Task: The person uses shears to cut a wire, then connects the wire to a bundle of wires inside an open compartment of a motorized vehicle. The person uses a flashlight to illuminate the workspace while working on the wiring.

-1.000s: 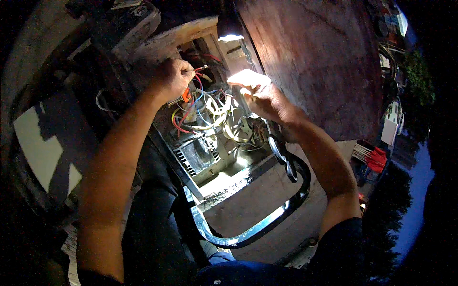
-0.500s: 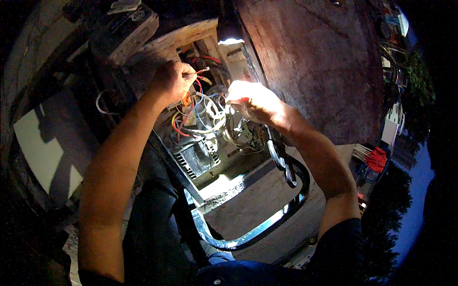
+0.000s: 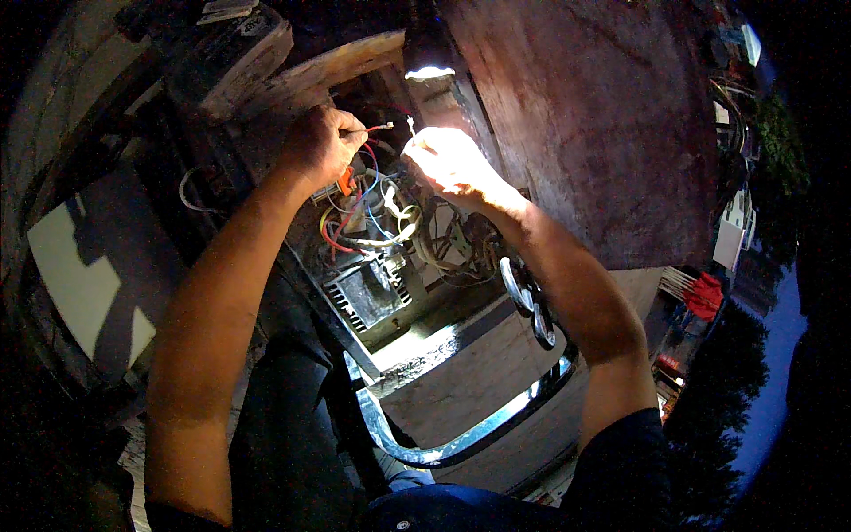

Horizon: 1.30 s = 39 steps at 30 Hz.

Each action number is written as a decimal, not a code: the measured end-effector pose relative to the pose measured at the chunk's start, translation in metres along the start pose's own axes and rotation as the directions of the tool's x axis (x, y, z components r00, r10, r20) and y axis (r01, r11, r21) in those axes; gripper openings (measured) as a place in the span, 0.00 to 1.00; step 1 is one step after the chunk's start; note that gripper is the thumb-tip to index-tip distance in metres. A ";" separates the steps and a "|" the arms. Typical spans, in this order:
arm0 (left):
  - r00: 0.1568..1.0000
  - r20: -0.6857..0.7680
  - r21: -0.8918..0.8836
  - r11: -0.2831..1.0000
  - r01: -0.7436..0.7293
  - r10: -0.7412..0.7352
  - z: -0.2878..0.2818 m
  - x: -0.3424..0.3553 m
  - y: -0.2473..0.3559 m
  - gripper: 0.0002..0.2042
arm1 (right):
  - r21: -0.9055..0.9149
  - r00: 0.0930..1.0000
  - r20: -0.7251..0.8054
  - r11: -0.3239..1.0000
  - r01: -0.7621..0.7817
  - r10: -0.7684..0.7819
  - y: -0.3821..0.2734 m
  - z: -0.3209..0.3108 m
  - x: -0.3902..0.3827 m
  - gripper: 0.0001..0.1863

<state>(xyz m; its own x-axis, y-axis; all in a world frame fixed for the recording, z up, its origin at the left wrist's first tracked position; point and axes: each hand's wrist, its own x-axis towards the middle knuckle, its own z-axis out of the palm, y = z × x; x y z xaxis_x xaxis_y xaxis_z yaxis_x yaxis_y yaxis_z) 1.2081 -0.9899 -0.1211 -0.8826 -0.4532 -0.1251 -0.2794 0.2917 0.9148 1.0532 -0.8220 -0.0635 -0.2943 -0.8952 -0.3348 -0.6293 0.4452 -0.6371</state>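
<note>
My left hand [image 3: 321,149] is closed in a pinch on a thin red wire [image 3: 381,128], whose light connector end sticks out to the right. Facing it, brightly lit, my right hand [image 3: 456,168] is closed too, with a wire end [image 3: 410,124] tipped by a pale connector rising from its fingertips. A small gap separates the two ends. Below the hands, a tangle of red, yellow, blue and white wires [image 3: 372,235] fills an open box. An orange piece [image 3: 346,181] sits under my left hand, and a grey slotted unit [image 3: 368,293] lies in the box's lower part.
A lit lamp [image 3: 430,73] hangs over the box, beside a large reddish-brown panel [image 3: 585,133] at the right. Shiny metal loops [image 3: 525,293] hang under my right forearm. A curved tubular bar [image 3: 461,443] crosses nearer me. A white panel [image 3: 75,266] stands left.
My right hand has moved up and left out of the tangle, and a wire end now shows at its fingertips. White wires have shifted with it. My left hand keeps its hold, nearly still.
</note>
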 end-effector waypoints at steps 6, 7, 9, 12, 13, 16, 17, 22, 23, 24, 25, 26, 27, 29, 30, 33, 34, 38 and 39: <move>1.000 0.008 -0.009 1.000 0.019 -0.019 0.000 0.001 -0.002 0.09 | -0.061 0.998 -0.051 0.998 -0.029 0.026 -0.009 -0.001 0.002 0.14; 1.000 0.001 -0.015 1.000 0.017 -0.017 0.000 0.001 -0.003 0.09 | -0.038 0.997 -0.055 0.997 -0.062 0.059 -0.010 0.000 0.001 0.14; 1.000 -0.006 -0.014 1.000 0.005 -0.005 0.001 0.001 -0.005 0.09 | 0.010 0.990 -0.058 0.992 -0.126 0.126 -0.011 0.003 0.000 0.14; 1.000 0.005 0.007 1.000 -0.006 0.006 0.001 0.001 -0.004 0.09 | -0.091 0.986 -0.163 0.996 0.027 -0.041 -0.006 0.005 -0.003 0.15; 1.000 0.014 0.020 1.000 0.011 -0.011 0.000 0.001 -0.003 0.09 | -0.085 0.992 -0.127 0.996 -0.015 0.004 -0.010 0.004 -0.001 0.15; 0.999 0.030 0.017 0.999 0.033 -0.033 -0.003 -0.002 0.000 0.09 | -0.054 0.993 -0.071 0.993 -0.102 0.098 -0.016 0.001 0.001 0.15; 0.999 0.035 0.007 0.999 0.033 -0.034 -0.003 -0.002 0.001 0.09 | -0.028 0.991 -0.089 0.994 -0.107 0.104 -0.015 0.002 0.000 0.15; 0.999 0.037 -0.055 0.998 0.008 -0.006 0.002 0.000 -0.005 0.10 | -0.090 0.991 -0.121 0.993 -0.074 0.062 -0.014 0.003 0.001 0.15; 0.999 0.045 -0.076 0.997 0.014 -0.010 0.002 -0.001 -0.006 0.10 | -0.088 0.991 -0.095 0.991 -0.098 0.090 -0.017 0.002 0.002 0.15; 0.999 0.035 -0.067 0.998 0.014 -0.012 0.002 -0.002 -0.007 0.10 | -0.086 0.991 -0.070 0.989 -0.123 0.117 -0.019 0.001 0.002 0.15; 1.000 0.027 -0.059 0.998 0.012 -0.010 0.002 -0.002 -0.007 0.10 | -0.113 0.992 -0.102 0.990 -0.079 0.068 -0.014 0.003 0.002 0.15; 1.000 0.020 -0.051 0.999 0.010 -0.009 0.003 -0.002 -0.007 0.10 | -0.142 0.991 -0.133 0.989 -0.036 0.017 -0.009 0.007 0.002 0.15; 1.000 0.018 -0.051 0.999 -0.001 0.002 0.003 -0.001 -0.006 0.10 | -0.172 0.986 -0.162 0.985 0.005 -0.034 -0.004 0.009 0.001 0.15; 1.000 0.011 -0.050 0.999 -0.016 0.017 0.003 0.000 -0.007 0.10 | -0.185 0.990 -0.136 0.983 0.004 -0.029 -0.005 0.008 0.002 0.14; 0.999 0.041 -0.051 0.999 0.003 -0.001 0.002 -0.001 -0.007 0.10 | -0.192 0.992 -0.123 0.981 0.003 -0.027 -0.006 0.007 0.002 0.14; 0.995 0.103 -0.053 0.998 0.024 -0.018 -0.001 -0.002 0.003 0.10 | -0.185 0.994 -0.109 0.983 -0.016 -0.005 -0.003 0.008 0.001 0.14; 0.995 0.096 -0.049 0.999 0.011 -0.006 0.001 -0.002 0.000 0.10 | -0.168 0.989 -0.139 0.986 0.015 -0.039 -0.002 0.009 0.001 0.15; 0.995 0.099 -0.074 0.997 0.018 -0.011 0.005 0.000 -0.006 0.10 | -0.143 0.979 -0.179 0.987 0.071 -0.096 -0.001 0.012 0.002 0.15; 0.995 0.095 -0.072 0.997 0.021 -0.014 0.005 -0.001 -0.006 0.10 | -0.145 0.982 -0.168 0.987 0.068 -0.092 -0.003 0.011 0.002 0.15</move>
<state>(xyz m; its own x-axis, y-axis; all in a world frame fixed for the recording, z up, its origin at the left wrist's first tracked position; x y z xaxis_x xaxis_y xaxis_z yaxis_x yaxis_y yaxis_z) 1.2088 -0.9871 -0.1284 -0.9107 -0.3748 -0.1738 -0.2697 0.2206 0.9373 1.0624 -0.8252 -0.0703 -0.3517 -0.9234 -0.1535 -0.7453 0.3754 -0.5510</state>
